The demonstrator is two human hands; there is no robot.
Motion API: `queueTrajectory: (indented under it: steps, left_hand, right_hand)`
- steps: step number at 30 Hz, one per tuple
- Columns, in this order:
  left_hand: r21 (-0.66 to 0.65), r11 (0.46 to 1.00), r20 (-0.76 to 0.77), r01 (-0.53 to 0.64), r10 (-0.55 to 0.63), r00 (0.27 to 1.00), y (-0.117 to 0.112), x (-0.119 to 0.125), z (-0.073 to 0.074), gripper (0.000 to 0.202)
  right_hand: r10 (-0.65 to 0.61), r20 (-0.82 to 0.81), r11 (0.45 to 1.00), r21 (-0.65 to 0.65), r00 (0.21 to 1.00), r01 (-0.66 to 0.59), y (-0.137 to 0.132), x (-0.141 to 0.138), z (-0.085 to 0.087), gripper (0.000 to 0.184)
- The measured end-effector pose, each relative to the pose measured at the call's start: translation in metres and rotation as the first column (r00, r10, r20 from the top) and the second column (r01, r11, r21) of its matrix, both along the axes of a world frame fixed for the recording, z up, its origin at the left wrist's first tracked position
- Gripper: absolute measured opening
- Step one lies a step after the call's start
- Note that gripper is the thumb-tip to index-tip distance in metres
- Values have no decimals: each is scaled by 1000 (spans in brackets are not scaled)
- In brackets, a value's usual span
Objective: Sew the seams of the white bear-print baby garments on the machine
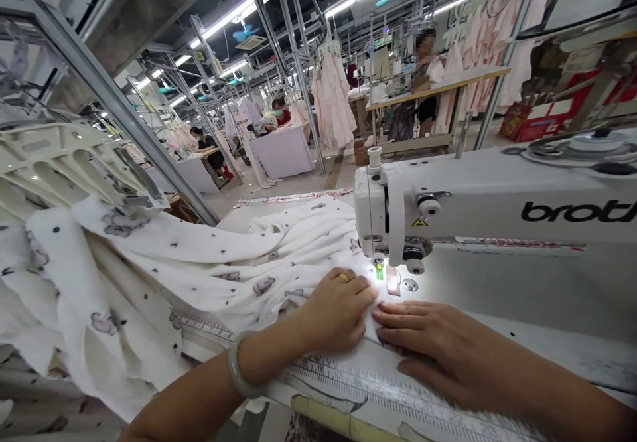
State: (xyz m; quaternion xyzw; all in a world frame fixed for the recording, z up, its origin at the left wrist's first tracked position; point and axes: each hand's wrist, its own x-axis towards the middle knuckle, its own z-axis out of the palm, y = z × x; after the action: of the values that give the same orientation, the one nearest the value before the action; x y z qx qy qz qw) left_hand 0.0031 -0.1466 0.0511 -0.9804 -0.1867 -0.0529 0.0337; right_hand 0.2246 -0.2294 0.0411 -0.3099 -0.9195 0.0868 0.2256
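White printed fabric (263, 286) with small dark dots and greyish figures lies bunched on the table and reaches the needle area of a white sewing machine (478, 193). My left hand (341, 309), with a ring and a bangle at the wrist, is curled with its fingertips closed on the fabric just in front of the green-marked presser foot (379, 269). Beside it, my right hand (438, 342) lies flat, fingers stretched out and touching the fabric's edge. What lies under both palms is hidden.
A measuring tape (343, 375) runs along the table's front edge. At left, fabric hangs from a white hanger clamp (74, 163) near a slanted metal post (114, 97). Pink garments (333, 97) and several people at other tables are farther back.
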Motion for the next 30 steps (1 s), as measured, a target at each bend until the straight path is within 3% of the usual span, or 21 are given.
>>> queueTrajectory:
  steps: [2, 4, 8, 10, 15, 20, 24, 27, 30]
  left_hand:
    - [32, 999, -13, 2, -2, 1000, -1, -7, 1, 49]
    - [115, 993, -6, -2, 3, 1000, -2, -16, 0, 50]
    - [313, 949, 0, 46, -48, 999, 6, -30, -3, 20]
    - [350, 935, 19, 62, -74, 997, 10, -32, -2, 9]
    - [267, 963, 197, 38, -94, 976, 5, -19, 7, 16]
    - [117, 986, 56, 121, -128, 990, -4, -5, 1, 14]
    - [5, 995, 86, 95, -95, 992, -1, -13, 0, 18]
    - [75, 991, 111, 110, -118, 987, 5, -25, -2, 30]
    - [266, 956, 126, 123, -161, 979, 12, -32, -8, 25]
  right_hand:
    - [3, 33, 1000, 8, 999, -3, 1, 2, 0, 33]
    - [7, 74, 1000, 10, 997, -7, 2, 3, -1, 35]
    - [30, 76, 999, 13, 997, -31, 2, 1, 0, 33]
    - [39, 39, 999, 6, 998, -40, 2, -2, 2, 31]
    - [79, -25, 997, -17, 997, -80, -1, -7, 6, 29]
    - [107, -38, 993, -42, 993, -109, -1, -5, 5, 30]
    - [115, -47, 990, -72, 992, -118, 1, -2, 2, 32]
    - [105, -69, 988, -105, 992, -112, 1, -2, 1, 31]
    - [103, -76, 985, -129, 992, -112, 0, -2, 0, 30]
